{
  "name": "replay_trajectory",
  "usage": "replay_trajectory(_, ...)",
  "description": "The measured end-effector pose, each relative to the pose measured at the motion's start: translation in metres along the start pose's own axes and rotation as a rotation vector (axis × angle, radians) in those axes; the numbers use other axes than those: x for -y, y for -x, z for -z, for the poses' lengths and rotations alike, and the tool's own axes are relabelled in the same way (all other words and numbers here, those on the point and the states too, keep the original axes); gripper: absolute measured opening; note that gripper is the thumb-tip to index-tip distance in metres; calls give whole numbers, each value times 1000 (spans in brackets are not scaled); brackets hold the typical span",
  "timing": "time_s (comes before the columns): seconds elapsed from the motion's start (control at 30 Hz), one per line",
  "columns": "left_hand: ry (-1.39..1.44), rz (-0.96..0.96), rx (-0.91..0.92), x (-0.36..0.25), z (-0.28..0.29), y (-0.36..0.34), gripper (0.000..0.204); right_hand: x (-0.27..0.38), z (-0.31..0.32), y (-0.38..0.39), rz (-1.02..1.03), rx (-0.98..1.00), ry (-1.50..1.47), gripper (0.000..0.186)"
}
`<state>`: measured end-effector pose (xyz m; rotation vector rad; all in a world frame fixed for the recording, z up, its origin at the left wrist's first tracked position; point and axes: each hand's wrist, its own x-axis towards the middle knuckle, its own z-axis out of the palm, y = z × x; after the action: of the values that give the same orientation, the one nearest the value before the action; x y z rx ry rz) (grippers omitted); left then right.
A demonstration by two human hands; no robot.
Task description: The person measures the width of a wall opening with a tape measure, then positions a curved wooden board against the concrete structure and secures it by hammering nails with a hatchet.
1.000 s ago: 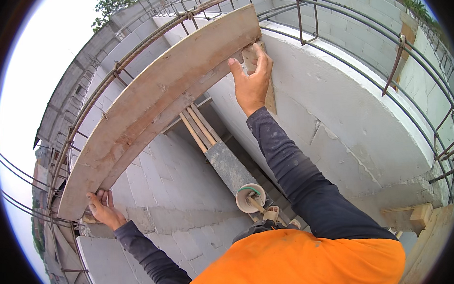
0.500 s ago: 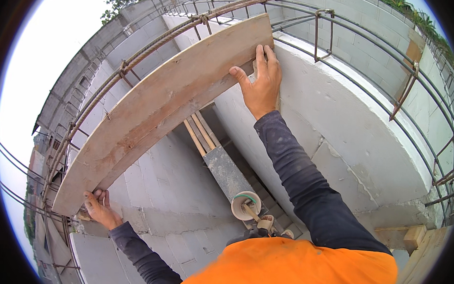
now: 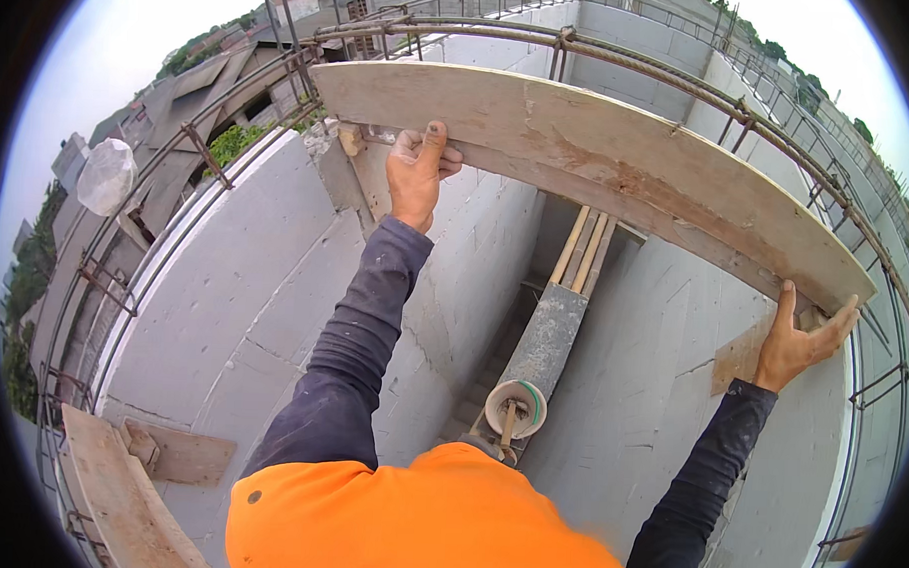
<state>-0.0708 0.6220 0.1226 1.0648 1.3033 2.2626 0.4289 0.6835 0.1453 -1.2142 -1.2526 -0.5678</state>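
Observation:
A long wooden board spans the gap between two pale block walls, level with the steel bars. Near its left end, my left hand is closed on the lower edge, thumb up against the face and fingers curled. At the right end, my right hand rests against the board's lower corner with thumb and fingers spread apart. Small wood pieces show beside both ends, partly covered by the board and hands.
Steel rebar runs along the wall tops. Below me a narrow grey plank extends from wooden poles; a white bucket with a stick inside stands there. Another board is at lower left. A clear plastic bag hangs far left.
My view has swung round, so the board now slopes down to the right. My left hand has a closed grip near its left end; my right hand is still at the right end.

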Motion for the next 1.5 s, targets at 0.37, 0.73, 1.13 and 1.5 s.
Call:
replay_trajectory(0.37,77,-61,-25,10,2,-5,61,26,-16,-30,360,208,85,111)
replay_trajectory(0.73,138,-75,4,10,9,-8,57,30,-15,-33,378,201,144,105)
replay_trajectory(1.13,147,-90,-46,10,11,-7,52,31,-17,-37,452,208,114,104)
replay_trajectory(1.5,50,-83,-40,5,19,-7,53,116,-43,-1,610,269,-21,113)
